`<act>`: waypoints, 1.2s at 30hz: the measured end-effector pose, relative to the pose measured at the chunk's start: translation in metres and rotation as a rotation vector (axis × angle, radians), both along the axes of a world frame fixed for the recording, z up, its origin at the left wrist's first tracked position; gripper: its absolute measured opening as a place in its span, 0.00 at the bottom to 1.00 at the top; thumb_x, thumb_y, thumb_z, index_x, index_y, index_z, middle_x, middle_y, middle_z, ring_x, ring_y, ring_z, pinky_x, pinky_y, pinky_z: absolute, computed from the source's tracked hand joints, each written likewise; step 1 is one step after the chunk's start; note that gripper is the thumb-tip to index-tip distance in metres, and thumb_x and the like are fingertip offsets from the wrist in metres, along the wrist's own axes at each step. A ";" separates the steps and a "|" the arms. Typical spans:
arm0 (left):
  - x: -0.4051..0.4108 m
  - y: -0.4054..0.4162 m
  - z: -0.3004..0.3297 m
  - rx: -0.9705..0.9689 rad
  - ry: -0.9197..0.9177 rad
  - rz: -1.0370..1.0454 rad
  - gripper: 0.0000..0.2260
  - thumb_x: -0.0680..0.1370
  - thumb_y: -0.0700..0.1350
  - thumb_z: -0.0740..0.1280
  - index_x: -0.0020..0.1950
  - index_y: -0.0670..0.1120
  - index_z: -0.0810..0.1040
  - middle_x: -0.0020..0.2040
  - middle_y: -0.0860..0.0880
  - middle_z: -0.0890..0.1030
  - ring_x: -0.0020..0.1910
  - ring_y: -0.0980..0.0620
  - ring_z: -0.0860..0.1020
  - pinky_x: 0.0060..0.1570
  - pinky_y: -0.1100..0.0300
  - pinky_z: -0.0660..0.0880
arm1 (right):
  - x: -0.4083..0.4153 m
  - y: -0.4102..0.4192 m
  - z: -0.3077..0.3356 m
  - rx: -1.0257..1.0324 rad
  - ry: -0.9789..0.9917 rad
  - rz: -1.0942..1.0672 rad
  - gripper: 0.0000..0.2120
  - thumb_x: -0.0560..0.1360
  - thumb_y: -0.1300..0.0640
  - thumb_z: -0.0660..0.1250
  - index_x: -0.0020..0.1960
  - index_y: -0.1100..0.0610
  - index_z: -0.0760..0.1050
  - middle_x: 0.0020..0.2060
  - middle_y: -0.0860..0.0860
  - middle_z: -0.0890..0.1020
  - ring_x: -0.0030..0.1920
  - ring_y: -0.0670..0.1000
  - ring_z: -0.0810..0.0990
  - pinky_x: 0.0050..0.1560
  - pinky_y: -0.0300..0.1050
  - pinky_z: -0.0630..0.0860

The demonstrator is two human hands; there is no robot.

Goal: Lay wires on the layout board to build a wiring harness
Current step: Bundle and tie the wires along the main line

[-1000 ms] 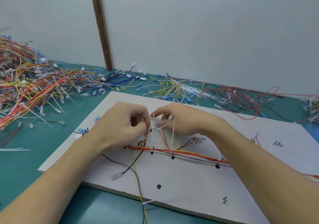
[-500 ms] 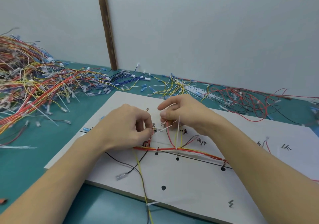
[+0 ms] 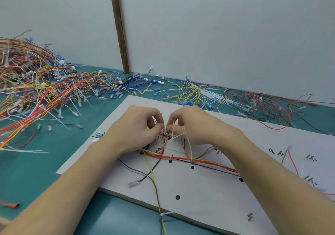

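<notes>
Both hands, the left hand [image 3: 139,129] and the right hand [image 3: 188,124], have drawn closer together above the white board [image 3: 226,195], fingertips pinching a cable tie [image 3: 174,135] over the red wire bundle [image 3: 181,157]; cinching seems underway.

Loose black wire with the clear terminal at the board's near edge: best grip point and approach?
Pinch the black wire just behind its clear terminal, coming from above. That end lies flat and free on the layout board, apart from the bundle, and the stiff terminal probably steers the tip.
</notes>
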State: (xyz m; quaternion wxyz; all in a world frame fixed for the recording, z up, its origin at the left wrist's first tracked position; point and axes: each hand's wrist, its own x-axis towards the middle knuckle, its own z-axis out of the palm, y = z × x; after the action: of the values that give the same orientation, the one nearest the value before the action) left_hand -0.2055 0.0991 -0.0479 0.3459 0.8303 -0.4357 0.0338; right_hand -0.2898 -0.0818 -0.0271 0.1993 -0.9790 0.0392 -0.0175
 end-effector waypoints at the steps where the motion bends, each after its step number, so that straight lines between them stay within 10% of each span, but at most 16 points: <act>1: 0.000 0.000 -0.001 0.002 0.001 0.000 0.06 0.75 0.43 0.71 0.41 0.53 0.83 0.30 0.56 0.82 0.31 0.60 0.76 0.33 0.68 0.66 | 0.000 -0.001 -0.001 0.010 0.026 0.021 0.07 0.78 0.46 0.71 0.48 0.49 0.84 0.34 0.43 0.76 0.33 0.40 0.74 0.35 0.41 0.68; 12: 0.001 -0.003 -0.008 -0.040 -0.009 -0.034 0.05 0.75 0.52 0.74 0.50 0.57 0.82 0.36 0.60 0.84 0.32 0.58 0.78 0.36 0.71 0.70 | -0.001 0.003 -0.011 0.125 -0.052 0.003 0.03 0.75 0.54 0.72 0.46 0.52 0.83 0.41 0.47 0.83 0.42 0.50 0.81 0.46 0.47 0.80; 36: 0.004 -0.005 -0.009 -0.063 0.102 -0.061 0.17 0.74 0.35 0.74 0.54 0.57 0.82 0.41 0.58 0.83 0.24 0.55 0.74 0.28 0.69 0.69 | -0.006 0.003 -0.021 0.457 -0.118 -0.068 0.07 0.72 0.46 0.77 0.40 0.47 0.81 0.33 0.43 0.79 0.31 0.37 0.75 0.33 0.35 0.68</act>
State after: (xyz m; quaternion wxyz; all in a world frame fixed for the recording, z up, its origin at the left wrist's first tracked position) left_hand -0.2015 0.0939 -0.0566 0.3943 0.8060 -0.4414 -0.0054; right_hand -0.2954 -0.0790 -0.0485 0.4168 -0.9039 0.0634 -0.0721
